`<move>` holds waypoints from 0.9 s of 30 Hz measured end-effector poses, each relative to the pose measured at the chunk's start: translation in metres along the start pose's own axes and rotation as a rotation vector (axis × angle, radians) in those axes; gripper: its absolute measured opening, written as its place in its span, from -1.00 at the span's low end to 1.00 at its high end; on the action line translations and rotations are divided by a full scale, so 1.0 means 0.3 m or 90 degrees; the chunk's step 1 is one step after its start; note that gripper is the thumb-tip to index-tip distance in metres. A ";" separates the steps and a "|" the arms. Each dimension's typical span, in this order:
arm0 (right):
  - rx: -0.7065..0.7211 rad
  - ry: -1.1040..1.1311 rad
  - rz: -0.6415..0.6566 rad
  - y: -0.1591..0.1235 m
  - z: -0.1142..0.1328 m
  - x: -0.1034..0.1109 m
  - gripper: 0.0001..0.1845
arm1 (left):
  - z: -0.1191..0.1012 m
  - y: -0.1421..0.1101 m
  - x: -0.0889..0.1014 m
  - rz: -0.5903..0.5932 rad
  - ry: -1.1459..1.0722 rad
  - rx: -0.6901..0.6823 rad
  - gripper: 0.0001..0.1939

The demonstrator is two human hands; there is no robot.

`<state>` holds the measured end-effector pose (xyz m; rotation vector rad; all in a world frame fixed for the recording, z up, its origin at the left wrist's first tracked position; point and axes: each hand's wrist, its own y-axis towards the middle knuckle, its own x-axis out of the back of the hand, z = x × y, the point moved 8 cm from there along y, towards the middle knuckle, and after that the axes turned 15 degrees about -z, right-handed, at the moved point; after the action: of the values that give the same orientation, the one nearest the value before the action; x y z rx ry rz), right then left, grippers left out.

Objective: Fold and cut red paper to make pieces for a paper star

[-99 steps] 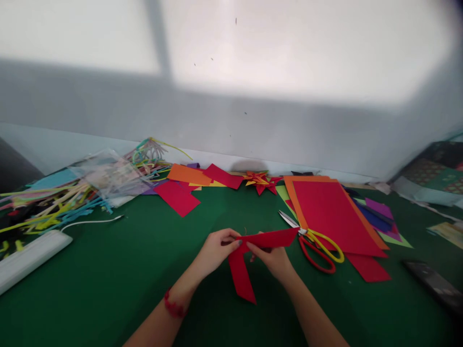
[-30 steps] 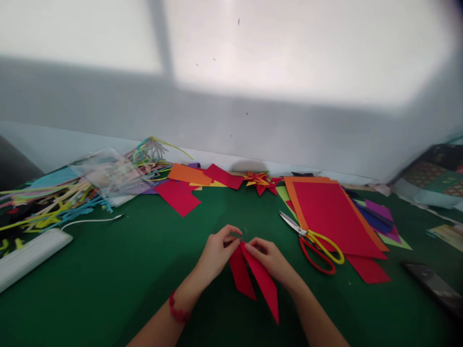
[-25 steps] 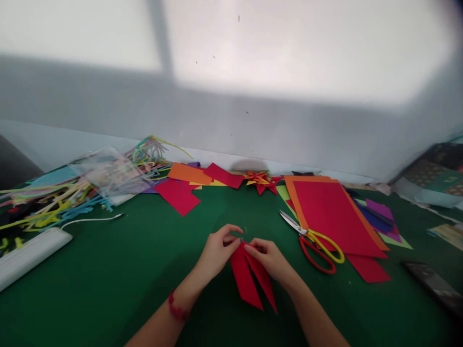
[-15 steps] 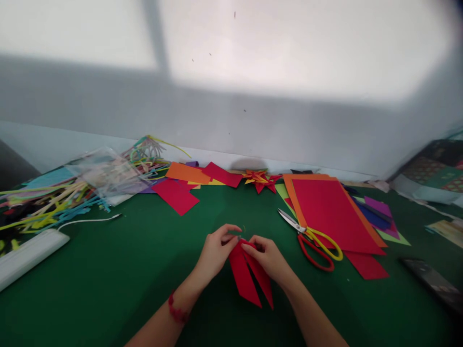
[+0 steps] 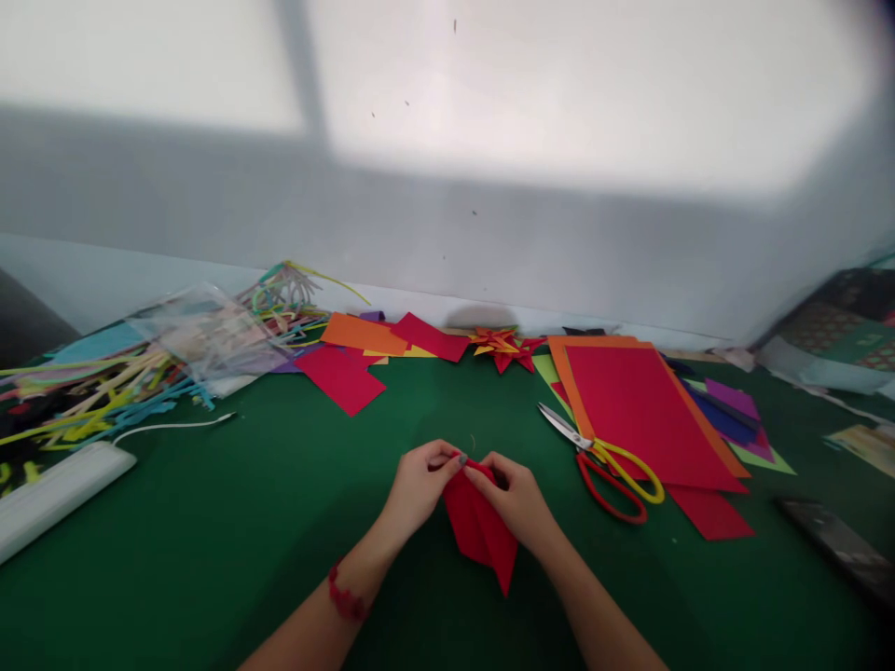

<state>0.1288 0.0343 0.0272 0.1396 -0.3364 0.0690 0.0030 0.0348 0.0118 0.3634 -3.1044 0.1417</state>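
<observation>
Two hands, the left (image 5: 418,485) and the right (image 5: 518,499), pinched red paper (image 5: 479,522) over a green table (image 5: 280,522) by a pale wall (image 5: 559,140). Fingers hid its top.

So, you've got one pair of scissors (image 5: 585,445), one phone (image 5: 835,543) at right, one plastic bag (image 5: 213,337) at left and one red bracelet (image 5: 346,596). Far side, left of centre, you have one orange card (image 5: 364,334) and at least two red cards (image 5: 429,336). Your pipe cleaners (image 5: 150,403) and paper stars (image 5: 502,350) overlap too much to count, honestly.
</observation>
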 end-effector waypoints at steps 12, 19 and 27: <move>0.042 -0.031 -0.013 0.005 0.025 0.015 -0.63 | -0.040 -0.014 0.011 -0.009 0.040 -0.035 -0.84; 0.070 -0.039 -0.018 0.003 0.046 0.019 -0.66 | -0.035 -0.006 0.004 0.021 0.061 -0.047 -0.82; -0.040 0.073 0.101 -0.010 0.016 -0.017 -0.63 | -0.058 -0.032 -0.015 0.071 0.098 -0.085 -0.81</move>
<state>0.1227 0.0303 0.0297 0.0461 -0.2346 0.2224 0.0096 0.0283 0.0299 0.1670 -2.9613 -0.0352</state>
